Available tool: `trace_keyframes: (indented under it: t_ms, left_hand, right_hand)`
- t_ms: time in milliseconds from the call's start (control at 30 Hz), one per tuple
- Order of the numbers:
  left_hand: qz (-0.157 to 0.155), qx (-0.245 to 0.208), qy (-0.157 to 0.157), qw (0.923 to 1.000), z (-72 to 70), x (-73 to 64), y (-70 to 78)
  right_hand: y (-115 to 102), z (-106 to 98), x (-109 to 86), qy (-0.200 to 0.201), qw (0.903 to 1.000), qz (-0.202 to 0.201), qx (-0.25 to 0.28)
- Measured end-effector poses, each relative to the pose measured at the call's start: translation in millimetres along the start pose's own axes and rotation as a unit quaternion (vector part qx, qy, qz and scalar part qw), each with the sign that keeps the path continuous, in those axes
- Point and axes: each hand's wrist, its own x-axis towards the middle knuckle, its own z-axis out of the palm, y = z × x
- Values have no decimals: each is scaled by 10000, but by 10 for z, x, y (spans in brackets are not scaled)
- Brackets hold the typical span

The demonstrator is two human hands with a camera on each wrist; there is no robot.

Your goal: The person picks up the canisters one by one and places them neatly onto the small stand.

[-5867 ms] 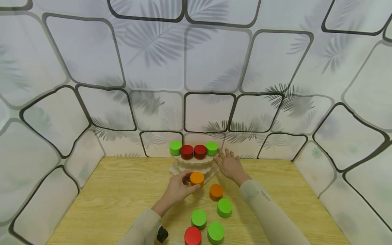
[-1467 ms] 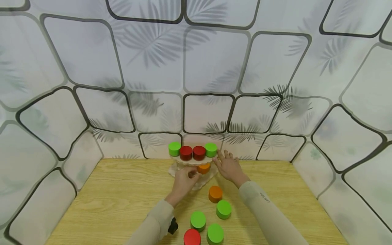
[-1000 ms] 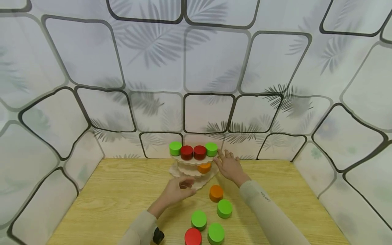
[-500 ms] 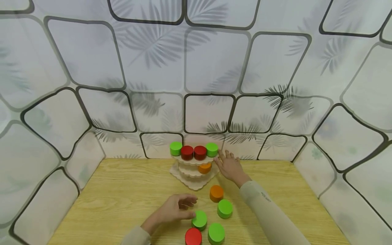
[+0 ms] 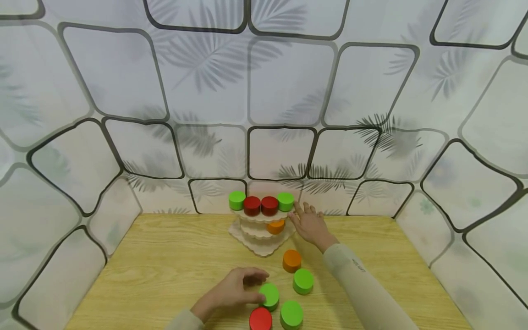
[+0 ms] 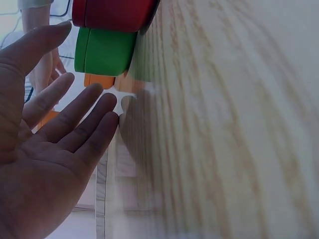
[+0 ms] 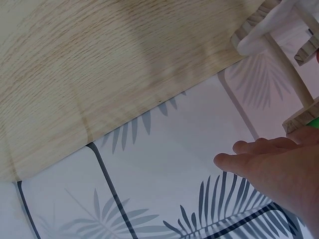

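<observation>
My left hand [image 5: 235, 288] is beside a green round block [image 5: 270, 295] near the table's front, its thumb tip overlapping that block. In the left wrist view the fingers [image 6: 75, 129] are spread loosely, with the green block and a red one beyond them. My right hand [image 5: 311, 224] rests its fingertips at the right edge of a tiered wooden stand [image 5: 261, 247] with scalloped edges. On the stand's top tier sit two dark red blocks [image 5: 252, 206] between two green ones [image 5: 237, 200]. One orange block [image 5: 275, 227] sits on the middle tier, to the right.
On the table lie an orange block [image 5: 292, 260], two more green blocks [image 5: 303, 280] and a red block [image 5: 261, 319] at the front edge. Patterned walls [image 5: 284, 151] enclose the wooden table [image 5: 165, 256] at the back and sides.
My left hand has set an orange block on the stand's middle tier, let go of it and come back to the green block in front. My right hand has stayed at the stand.
</observation>
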Motion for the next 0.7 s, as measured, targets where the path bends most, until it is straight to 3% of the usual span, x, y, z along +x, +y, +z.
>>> trace_keyframes:
  t_ms: [700]
  left_hand:
    - [-97, 421, -75, 9990, 36, 22, 18]
  right_hand:
    - [8, 14, 6, 5, 10000, 10, 15]
